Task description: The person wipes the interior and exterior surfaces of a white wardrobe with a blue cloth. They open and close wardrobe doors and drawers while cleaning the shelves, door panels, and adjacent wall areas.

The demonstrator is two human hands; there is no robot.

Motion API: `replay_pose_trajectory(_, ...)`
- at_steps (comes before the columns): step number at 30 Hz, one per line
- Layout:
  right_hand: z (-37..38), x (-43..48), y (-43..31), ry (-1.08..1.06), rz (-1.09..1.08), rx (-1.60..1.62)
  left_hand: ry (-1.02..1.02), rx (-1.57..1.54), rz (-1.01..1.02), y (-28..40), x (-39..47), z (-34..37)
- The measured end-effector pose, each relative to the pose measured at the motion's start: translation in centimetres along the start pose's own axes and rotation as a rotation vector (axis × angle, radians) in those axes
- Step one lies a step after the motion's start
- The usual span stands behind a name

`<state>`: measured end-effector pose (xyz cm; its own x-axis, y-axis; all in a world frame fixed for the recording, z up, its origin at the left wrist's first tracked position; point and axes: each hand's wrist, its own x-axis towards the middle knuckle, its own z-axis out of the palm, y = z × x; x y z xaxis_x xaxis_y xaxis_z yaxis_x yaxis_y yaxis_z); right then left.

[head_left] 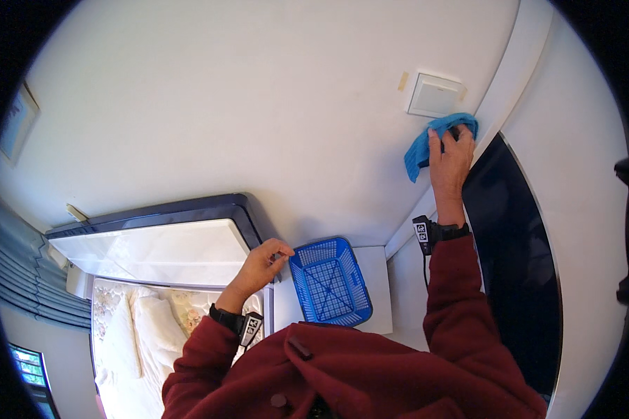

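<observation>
My right hand grips a blue cleaning cloth against the white wall, just below a white light switch. The cloth is bunched under my fingers, with one corner hanging down to the left. Lower and to the left, my left hand has loosely bent fingers and nothing visible in it. Its fingertips overlap the upper left corner of a blue plastic basket in the view; whether they touch it I cannot tell. The basket has lattice sides and stands on a white bedside cabinet.
Left of the cabinet is a bed with a dark-edged white headboard, a floral mattress and white bedding. A white frame with a dark panel lies at the right. Tape strips flank the switch. Blue curtains hang far left.
</observation>
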<state>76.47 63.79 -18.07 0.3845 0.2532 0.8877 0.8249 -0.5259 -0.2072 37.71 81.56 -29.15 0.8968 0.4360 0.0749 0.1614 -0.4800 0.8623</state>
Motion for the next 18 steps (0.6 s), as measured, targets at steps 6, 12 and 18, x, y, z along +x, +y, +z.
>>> replay_pose_trajectory(6, 2.9, -1.1, -3.3, 0.196, 0.196, 0.284, 0.061, 0.009, -0.033, 0.5, -2.8, -0.8)
replay_pose_trajectory(12, 5.2, -2.1, -3.0, 0.278, 0.15, 0.269, 0.077, -0.149, -0.073, -0.6, -4.7, -0.6)
replay_pose_trajectory(18, 4.7, -3.1, -3.9, 0.177, 0.215, 0.323, 0.011, -0.114, -0.048, 0.4, -4.0, -0.2)
